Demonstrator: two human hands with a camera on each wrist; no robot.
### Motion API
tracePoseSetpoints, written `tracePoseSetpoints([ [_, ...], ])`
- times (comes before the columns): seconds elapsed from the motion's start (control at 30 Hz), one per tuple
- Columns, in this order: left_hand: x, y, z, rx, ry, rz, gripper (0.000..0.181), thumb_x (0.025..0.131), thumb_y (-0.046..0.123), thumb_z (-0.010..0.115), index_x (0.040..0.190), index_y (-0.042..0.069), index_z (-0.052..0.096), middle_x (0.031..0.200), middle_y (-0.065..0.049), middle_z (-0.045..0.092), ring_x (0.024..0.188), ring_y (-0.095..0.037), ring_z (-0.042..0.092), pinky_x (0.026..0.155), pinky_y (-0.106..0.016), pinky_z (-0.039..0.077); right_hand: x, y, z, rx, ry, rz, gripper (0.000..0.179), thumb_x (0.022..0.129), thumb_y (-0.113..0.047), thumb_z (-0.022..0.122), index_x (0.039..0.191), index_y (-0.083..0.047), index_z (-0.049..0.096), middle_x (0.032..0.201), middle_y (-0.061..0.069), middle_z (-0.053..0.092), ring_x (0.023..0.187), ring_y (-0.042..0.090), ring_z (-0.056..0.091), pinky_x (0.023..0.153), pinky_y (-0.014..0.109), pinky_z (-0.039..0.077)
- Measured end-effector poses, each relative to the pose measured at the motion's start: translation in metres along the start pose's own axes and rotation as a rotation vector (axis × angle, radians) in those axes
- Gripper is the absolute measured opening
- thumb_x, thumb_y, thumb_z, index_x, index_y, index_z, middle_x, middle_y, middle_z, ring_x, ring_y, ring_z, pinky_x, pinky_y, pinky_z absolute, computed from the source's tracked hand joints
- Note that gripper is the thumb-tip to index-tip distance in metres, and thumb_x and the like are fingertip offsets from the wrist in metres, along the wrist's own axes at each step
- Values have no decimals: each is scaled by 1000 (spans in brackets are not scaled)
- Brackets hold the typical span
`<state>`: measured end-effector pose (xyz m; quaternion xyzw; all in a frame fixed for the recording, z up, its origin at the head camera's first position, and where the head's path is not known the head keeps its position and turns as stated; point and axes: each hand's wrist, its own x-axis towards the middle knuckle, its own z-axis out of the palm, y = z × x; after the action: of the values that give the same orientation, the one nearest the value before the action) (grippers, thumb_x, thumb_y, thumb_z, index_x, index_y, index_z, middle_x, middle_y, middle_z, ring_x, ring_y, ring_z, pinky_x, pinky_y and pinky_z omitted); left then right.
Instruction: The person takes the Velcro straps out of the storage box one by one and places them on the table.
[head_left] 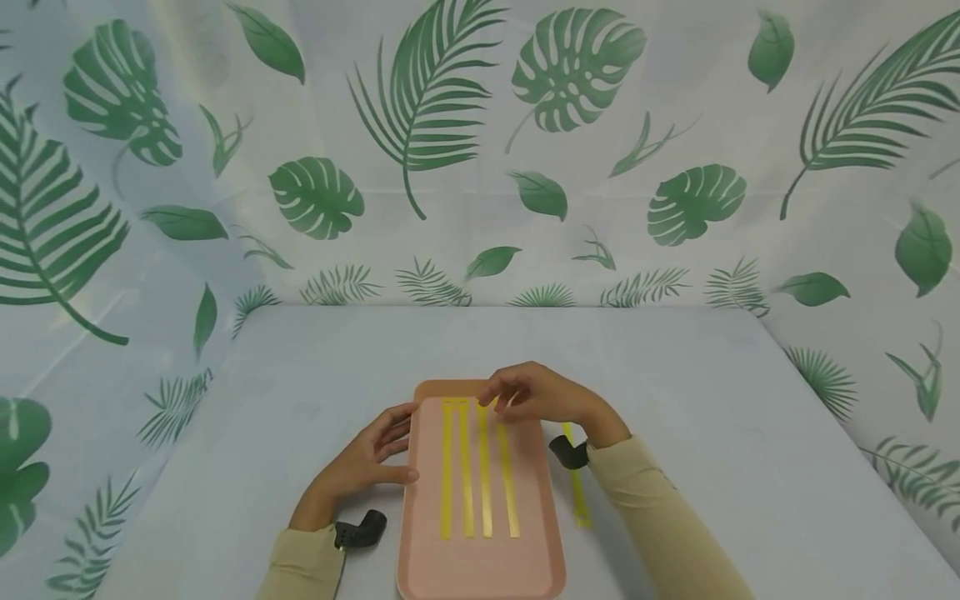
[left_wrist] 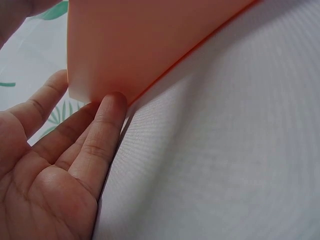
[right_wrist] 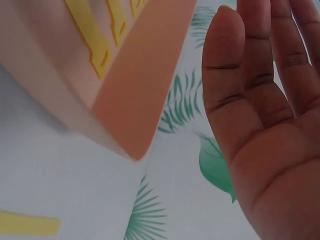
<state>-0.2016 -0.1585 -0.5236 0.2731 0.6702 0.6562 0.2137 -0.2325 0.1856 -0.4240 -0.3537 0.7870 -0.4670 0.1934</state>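
The right hand [head_left: 543, 394], loosely bent, gripping nothing visible, is nearer the upper ends of four yellow strips [head_left: 485, 475] running lengthwise down the pink tray [head_left: 480, 571], lower centre; the left hand [head_left: 363, 458], fingers relaxed, touches its left side

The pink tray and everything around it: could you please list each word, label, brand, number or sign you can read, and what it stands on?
None can be read in any view.
Pink tray and yellow strips: no lettering visible.
Black wrist devices: too small to tell whether they are marked.
Backdrop: printed green leaves, no text visible.
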Motion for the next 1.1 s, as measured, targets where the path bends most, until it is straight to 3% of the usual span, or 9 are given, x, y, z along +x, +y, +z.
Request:
tracePoseSetpoints([
  [0.1, 0, 0, 0, -6, -2, -3, 102, 91, 13, 90, 166, -9, 24, 168, -38, 29, 148, -58, 41, 111, -26, 51, 7, 2, 2, 7, -5, 0, 26, 97, 5, 75, 123, 7, 72, 124, 27, 73, 102, 30, 71, 91, 37, 62],
  [0.3, 0, 1, 0, -16, 2, -9, 102, 91, 12, 90, 166, -9, 24, 168, -36, 30, 149, -57, 41, 112, -28, 51, 20, 6, 4, 43, -40, -14, 28, 97, 12, 71, 125, 9, 70, 126, 29, 71, 108, 49, 68, 93, 38, 62],
  [0.53, 1, 0, -1, -5, 1, -21, 101, 92, 10, 89, 167, -7, 24, 170, -34, 29, 151, -54, 40, 112, -26, 51, 34, 8, 8, 39, -87, -13, 26, 98, 9, 70, 124, 9, 71, 127, 22, 73, 111, 44, 70, 94, 39, 62],
  [0.8, 3, 0, -3, -3, 1, -5, 100, 91, 12, 89, 166, -6, 26, 169, -34, 30, 150, -55, 40, 114, -29, 50, 45, 10, 16, 74, -141, -3, 28, 98, 11, 68, 125, 11, 70, 128, 24, 72, 111, 52, 67, 92, 35, 62],
  [1.1, 1, 2, -2, -16, -6, -1, 101, 91, 13, 90, 166, -7, 25, 170, -35, 27, 150, -56, 39, 113, -27, 50, 58, 18, 24, 7, -209, -53, 24, 98, 9, 65, 121, 8, 74, 123, 19, 75, 102, 35, 74, 88, 33, 63],
])
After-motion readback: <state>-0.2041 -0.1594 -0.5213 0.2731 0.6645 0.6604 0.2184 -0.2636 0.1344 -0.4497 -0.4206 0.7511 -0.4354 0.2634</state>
